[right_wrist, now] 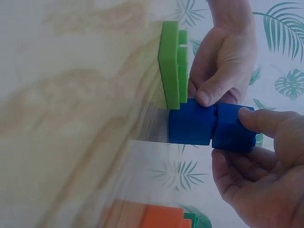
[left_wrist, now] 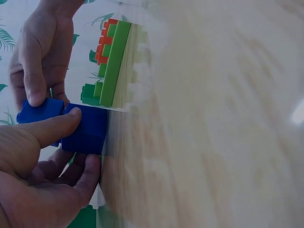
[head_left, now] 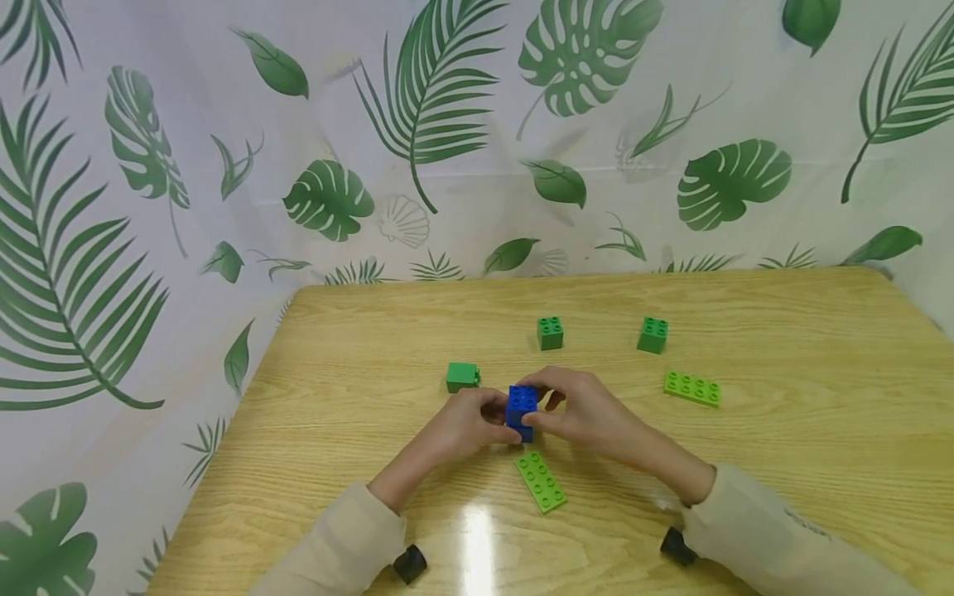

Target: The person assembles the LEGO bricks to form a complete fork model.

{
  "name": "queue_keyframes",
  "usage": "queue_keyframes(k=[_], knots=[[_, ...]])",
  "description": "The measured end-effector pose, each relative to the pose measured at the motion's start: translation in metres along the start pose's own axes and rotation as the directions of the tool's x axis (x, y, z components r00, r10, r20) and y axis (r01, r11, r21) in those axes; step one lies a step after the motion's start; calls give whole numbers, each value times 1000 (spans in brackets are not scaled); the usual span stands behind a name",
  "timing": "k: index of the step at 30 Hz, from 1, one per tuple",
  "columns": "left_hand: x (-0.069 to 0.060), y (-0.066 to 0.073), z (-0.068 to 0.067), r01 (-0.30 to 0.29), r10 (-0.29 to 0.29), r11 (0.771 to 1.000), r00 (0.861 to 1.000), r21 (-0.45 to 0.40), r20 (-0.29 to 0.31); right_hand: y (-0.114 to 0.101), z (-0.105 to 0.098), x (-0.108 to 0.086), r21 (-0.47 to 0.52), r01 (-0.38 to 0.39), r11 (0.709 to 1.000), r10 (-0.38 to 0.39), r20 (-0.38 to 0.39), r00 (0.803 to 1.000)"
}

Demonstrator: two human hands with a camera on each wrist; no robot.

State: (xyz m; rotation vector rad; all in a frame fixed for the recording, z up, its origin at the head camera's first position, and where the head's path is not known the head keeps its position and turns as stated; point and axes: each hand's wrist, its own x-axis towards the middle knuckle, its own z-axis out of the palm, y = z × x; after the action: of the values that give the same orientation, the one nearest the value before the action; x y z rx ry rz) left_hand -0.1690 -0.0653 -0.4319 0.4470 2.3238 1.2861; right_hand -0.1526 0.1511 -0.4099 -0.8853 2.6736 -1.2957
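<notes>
Here, left hand [head_left: 465, 426] pinches lower blue block [right_wrist: 190, 124], right hand [head_left: 585, 411] upper block [head_left: 522, 399]

Right grip [right_wrist: 273, 178] on upper blue block [right_wrist: 230, 128], left grip [right_wrist: 225, 66] on lower blue block [right_wrist: 191, 123]

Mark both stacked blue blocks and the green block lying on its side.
Upper blue block [right_wrist: 232, 128]: right wrist view, side face.
Lower blue block [left_wrist: 86, 131]: left wrist view, side face.
Green block [head_left: 461, 377] lying on its side: head view, upward face.

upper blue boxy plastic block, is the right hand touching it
Touching: the right wrist view shows the right hand with its thumb on the side of the upper blue boxy plastic block, no gap between.
</notes>
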Motion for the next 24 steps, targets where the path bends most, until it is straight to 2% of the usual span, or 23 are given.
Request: queue_keyframes(k=[12, 19, 24], knots=[[0, -1, 0, -4, 4, 1000, 1000, 9, 3, -1, 1, 2, -8, 24, 1000, -24, 28, 999], [-2, -1, 1, -27, 27, 999, 1000, 26, -4, 0, 0, 3, -41, 46, 998, -44, 44, 998], [-1, -2, 1, -22, 22, 999, 1000, 23, -4, 0, -1, 4, -70, 40, 997, -37, 52, 998]])
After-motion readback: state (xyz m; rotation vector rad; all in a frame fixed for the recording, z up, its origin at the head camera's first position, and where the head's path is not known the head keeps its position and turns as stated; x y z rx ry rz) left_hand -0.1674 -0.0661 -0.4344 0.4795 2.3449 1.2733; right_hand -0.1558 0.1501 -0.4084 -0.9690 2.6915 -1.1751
